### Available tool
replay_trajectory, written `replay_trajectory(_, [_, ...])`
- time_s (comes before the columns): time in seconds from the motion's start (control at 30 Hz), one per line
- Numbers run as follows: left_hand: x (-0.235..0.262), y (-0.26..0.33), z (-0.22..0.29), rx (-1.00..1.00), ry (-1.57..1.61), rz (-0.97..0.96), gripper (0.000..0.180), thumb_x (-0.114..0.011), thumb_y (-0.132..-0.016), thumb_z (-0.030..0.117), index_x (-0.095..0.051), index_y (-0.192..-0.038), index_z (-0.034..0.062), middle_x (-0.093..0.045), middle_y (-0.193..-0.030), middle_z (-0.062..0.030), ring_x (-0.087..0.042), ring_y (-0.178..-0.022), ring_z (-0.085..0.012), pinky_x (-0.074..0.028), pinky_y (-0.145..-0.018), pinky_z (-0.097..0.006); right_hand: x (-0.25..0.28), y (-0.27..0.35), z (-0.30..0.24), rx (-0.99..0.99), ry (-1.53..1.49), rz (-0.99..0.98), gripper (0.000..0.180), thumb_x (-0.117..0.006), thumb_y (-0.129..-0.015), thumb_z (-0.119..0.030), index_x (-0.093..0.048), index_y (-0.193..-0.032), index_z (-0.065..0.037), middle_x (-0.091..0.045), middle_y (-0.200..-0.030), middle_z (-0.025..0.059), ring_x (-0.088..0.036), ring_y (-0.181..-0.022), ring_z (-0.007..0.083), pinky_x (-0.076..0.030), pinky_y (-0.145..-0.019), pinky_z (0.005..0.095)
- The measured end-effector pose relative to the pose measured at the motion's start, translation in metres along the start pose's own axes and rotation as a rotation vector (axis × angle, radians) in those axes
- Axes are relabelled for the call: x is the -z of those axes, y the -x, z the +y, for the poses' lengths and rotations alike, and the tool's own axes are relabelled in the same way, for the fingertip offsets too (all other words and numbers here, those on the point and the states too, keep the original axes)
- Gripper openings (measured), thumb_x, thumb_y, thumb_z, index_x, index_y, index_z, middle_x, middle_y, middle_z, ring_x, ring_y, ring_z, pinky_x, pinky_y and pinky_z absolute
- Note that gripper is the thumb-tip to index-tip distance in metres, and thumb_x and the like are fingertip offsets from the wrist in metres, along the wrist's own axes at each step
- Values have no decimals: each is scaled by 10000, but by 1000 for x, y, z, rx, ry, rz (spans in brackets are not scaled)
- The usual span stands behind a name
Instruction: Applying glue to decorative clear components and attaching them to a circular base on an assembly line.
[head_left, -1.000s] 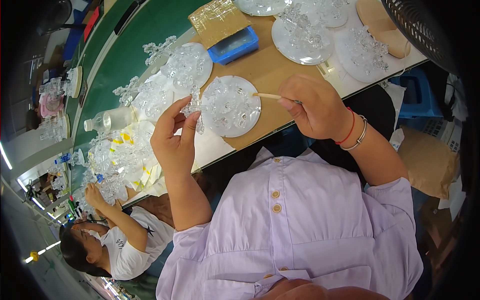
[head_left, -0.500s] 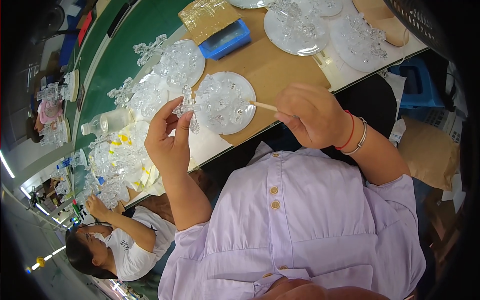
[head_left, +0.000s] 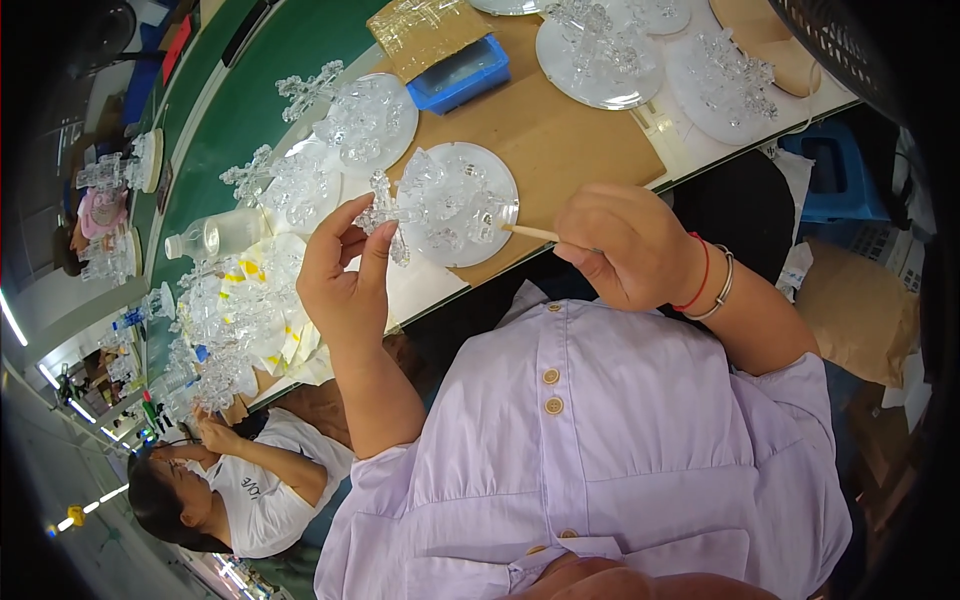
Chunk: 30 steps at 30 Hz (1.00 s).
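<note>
My left hand (head_left: 345, 275) pinches a clear, cross-shaped plastic piece (head_left: 381, 205) between thumb and fingers. This piece is at the left side of a round white disc (head_left: 506, 180) that carries a cluster of clear plastic parts (head_left: 445, 205); whether it is joined to them I cannot tell. My right hand (head_left: 625, 245), with a red cord and a light bangle at the wrist, grips a thin wooden stick (head_left: 532, 233). The stick's darker tip points left, by the disc's near right edge. Under the disc lies a brown cardboard sheet (head_left: 580, 150).
A blue bin (head_left: 460, 75) with a taped cardboard flap stands behind the disc. More discs with clear parts (head_left: 600, 65) sit around it. At left are a translucent bottle (head_left: 215, 235) and a heap of clear parts (head_left: 225, 320). A co-worker (head_left: 270, 490) handles parts at far left.
The stick's tip has moved slightly toward me along the disc's right side, and my right hand has lowered a little. My left hand keeps its hold on the clear piece.
</note>
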<state>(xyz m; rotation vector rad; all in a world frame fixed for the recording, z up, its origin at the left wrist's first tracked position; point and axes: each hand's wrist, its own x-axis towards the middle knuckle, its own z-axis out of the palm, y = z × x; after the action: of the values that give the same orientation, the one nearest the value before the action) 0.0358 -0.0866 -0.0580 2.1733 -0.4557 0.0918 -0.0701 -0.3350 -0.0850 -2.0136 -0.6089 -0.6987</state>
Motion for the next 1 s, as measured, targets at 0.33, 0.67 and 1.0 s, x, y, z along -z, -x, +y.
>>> replay_trajectory(0.33, [0,0,5,16,-6,-15,313,-786,-776,101,-675,-1058,22,-667,-898,-72,-624,-754,-121,-535,-703,-243,9,-12,19,-85,121,64,86,-582,-881,-13,-512,-929,2,-558,-754,135,-555,-639,300,-452,-569,348])
replay_trajectory(0.67, [-7,2,6,-4,16,18,337,-811,-752,129,-674,-1041,23,-656,-856,-65,-637,-733,-123,-532,-681,-240,7,0,8,-41,60,75,108,-597,-847,25,-508,-906,9,-564,-770,131,-554,-633,298,-454,-564,348])
replay_trajectory(1.0, [-16,6,10,-67,-87,89,356,-835,-722,156,-672,-1014,33,-642,-792,-60,-644,-683,-128,-521,-624,-231,12,1,10,-29,56,46,112,-598,-850,27,-512,-917,4,-572,-789,134,-553,-632,303,-454,-565,351])
